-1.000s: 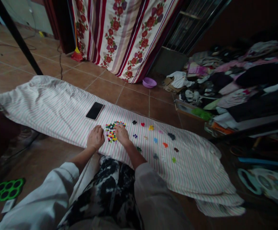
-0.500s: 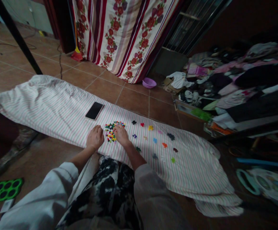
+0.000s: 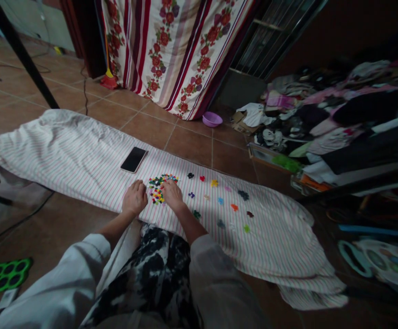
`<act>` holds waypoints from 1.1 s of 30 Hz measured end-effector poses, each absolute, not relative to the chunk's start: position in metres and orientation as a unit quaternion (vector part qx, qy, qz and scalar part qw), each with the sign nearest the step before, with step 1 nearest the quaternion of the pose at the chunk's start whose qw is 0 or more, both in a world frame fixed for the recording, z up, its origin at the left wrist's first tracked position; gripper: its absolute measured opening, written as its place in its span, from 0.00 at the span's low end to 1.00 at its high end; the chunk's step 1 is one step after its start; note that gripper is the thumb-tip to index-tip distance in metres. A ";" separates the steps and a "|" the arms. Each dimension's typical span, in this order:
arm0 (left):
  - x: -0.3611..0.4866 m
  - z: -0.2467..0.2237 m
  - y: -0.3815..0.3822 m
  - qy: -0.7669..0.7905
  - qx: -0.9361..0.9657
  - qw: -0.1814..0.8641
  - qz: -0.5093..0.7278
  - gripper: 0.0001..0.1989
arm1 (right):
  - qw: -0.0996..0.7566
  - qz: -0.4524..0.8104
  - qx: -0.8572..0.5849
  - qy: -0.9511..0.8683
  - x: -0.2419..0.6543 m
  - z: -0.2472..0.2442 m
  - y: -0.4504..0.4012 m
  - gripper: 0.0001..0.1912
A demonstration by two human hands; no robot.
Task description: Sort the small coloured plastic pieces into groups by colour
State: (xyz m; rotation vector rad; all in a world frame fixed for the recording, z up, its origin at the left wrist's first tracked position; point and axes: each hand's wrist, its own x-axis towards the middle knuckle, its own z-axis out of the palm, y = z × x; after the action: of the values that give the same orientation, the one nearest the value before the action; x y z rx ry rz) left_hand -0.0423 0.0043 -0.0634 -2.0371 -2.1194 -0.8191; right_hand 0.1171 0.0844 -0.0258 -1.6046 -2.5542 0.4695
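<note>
Our right hand (image 3: 173, 194) stays at the bits (image 3: 155, 183), our left hand (image 3: 135, 197) at their 9 o'clock; we can't tell either grip.

I'm counting 14 little one-colour piles (image 3: 214, 183), one bigger mixed pile (image 3: 157, 198) (its pieces (image 3: 155, 183) look too tiny to count), two hands (image 3: 173, 195), one phone (image 3: 134, 160), one purple bowl (image 3: 212, 119), one flowery curtain (image 3: 176, 55).

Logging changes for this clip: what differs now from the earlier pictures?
The dark maroon shape at the left edge has shifted away, apparently leftward, baring more floor and black cable. No grasp or release shows. The right hand stays at the pile of coloured pieces, the left hand beside it; the phone and small clusters stay put.
</note>
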 end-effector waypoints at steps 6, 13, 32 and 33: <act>-0.042 -0.062 0.004 -0.689 -0.665 0.033 -0.286 0.09 | 0.046 0.139 -0.517 -0.844 0.114 -0.020 0.081 0.12; -0.043 -0.066 0.005 -0.682 -0.671 0.052 -0.287 0.08 | 0.103 0.136 -0.502 -0.848 0.118 -0.015 0.076 0.11; -0.046 -0.071 0.006 -0.675 -0.670 0.057 -0.304 0.07 | 0.273 0.175 -0.599 -0.732 0.199 -0.036 0.118 0.13; -0.045 -0.071 0.006 -0.675 -0.670 0.057 -0.305 0.08 | 0.283 0.170 -0.612 -0.719 0.207 -0.037 0.124 0.13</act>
State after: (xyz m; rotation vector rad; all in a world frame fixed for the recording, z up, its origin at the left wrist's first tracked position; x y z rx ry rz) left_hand -0.0455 0.0059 -0.0711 -2.0320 -2.0458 -0.9244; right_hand 0.2070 0.1242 -0.0366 -1.6370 -1.9247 0.4553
